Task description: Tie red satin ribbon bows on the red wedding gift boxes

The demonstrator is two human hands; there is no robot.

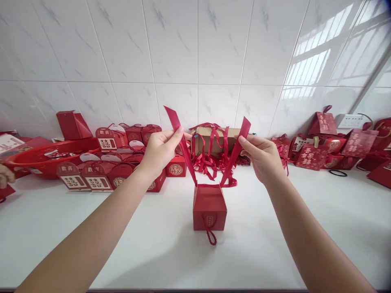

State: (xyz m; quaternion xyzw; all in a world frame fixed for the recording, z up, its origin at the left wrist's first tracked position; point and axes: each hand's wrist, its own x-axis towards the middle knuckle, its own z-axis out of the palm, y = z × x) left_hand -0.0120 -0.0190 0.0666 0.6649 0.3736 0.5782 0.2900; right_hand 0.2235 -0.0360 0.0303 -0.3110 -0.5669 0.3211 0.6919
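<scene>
A small red gift box (209, 203) stands upright on the white table, with a twisted red cord loop (210, 236) hanging down its front. From the two top corners of the box rises a red satin ribbon (190, 160), spread in a V. My left hand (163, 148) pinches the left end between thumb and fingers, the cut tip sticking up above. The right end is pinched in my right hand (258, 154) at about the same height. Both hands are above and behind the box, one on each side, not touching it.
Behind the box, a cardboard carton (203, 144) is draped with loose red ribbons. Rows of red boxes (97, 175) and a red basin (45, 156) stand left; more red boxes (311, 156) lie right. Another person's hand (6, 175) shows at the left edge. A tiled wall (220, 49) rises behind.
</scene>
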